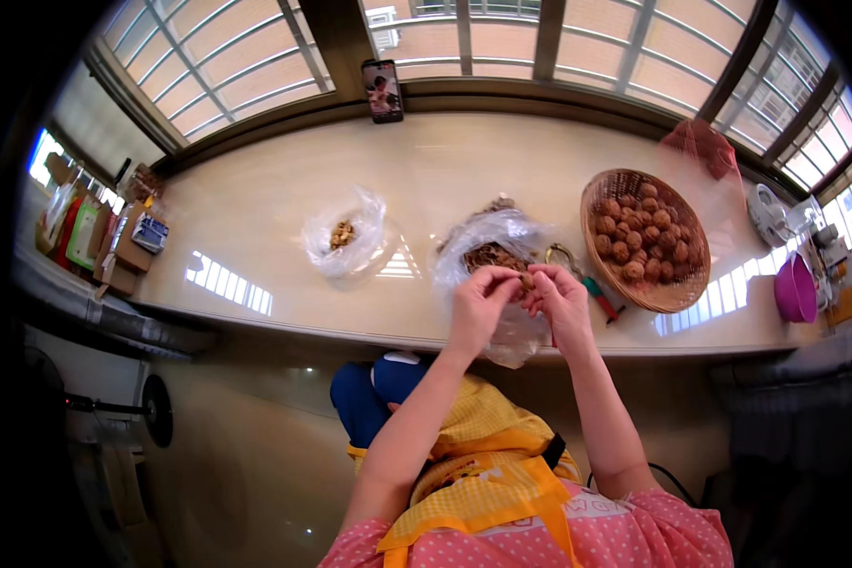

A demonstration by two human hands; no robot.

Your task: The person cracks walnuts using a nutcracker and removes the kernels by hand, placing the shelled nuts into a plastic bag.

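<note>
Between the fingertips of my left hand and my right hand is a small brown piece of walnut, partly covered by the fingers. Both hands hover over a clear plastic bag full of broken walnut shells. A nutcracker tool with green and red handles lies just right of my right hand. Farther right, a wicker basket holds several whole walnuts. To the left, a second clear plastic bag contains pale walnut kernels.
A phone leans against the window frame at the back of the glossy counter. Boxes crowd the left end. Red netting, a white fan and a purple bowl are at the right.
</note>
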